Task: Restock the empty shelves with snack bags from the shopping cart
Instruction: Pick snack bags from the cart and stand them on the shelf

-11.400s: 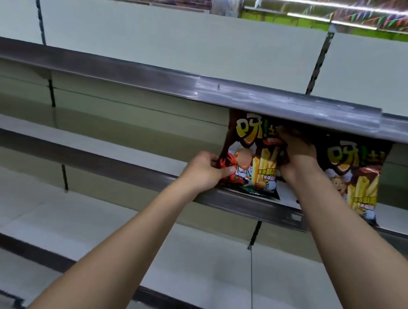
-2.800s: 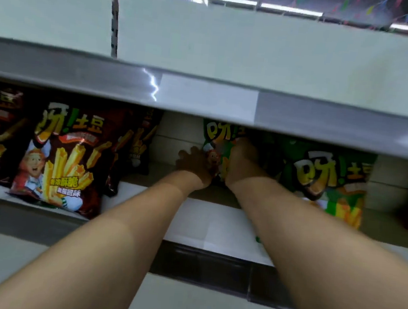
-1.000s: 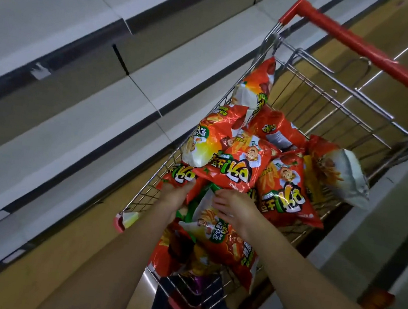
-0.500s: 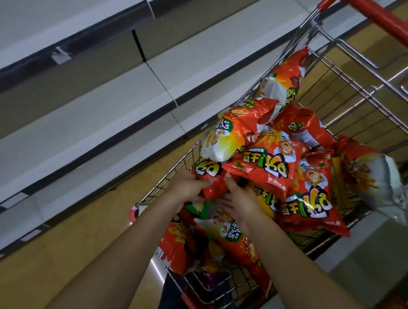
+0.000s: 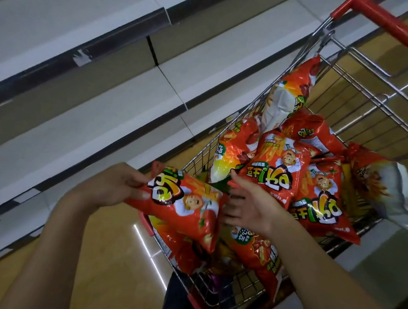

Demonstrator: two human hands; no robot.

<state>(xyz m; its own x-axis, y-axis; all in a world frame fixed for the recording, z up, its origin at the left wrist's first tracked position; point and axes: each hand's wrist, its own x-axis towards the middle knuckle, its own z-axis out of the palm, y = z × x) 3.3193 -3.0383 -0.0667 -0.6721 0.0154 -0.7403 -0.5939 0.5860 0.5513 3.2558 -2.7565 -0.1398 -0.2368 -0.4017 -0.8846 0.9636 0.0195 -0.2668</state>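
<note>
Head view: pale empty shelves (image 5: 80, 126) run along the aisle's left side above a yellow floor, with the wire shopping cart (image 5: 369, 101) of red snack bags just beside them. The left hand (image 5: 116, 185) pinches one red snack bag (image 5: 187, 210) by its upper edge, lifted over the cart's near corner; the right hand (image 5: 250, 207) is spread, fingers (image 5: 229, 211) wide, holding nothing, just beside the bag. Recommended procedure: support the bag's free side with the right hand without squeezing, clear the cart rim, then carry it upright to a shelf.
</note>
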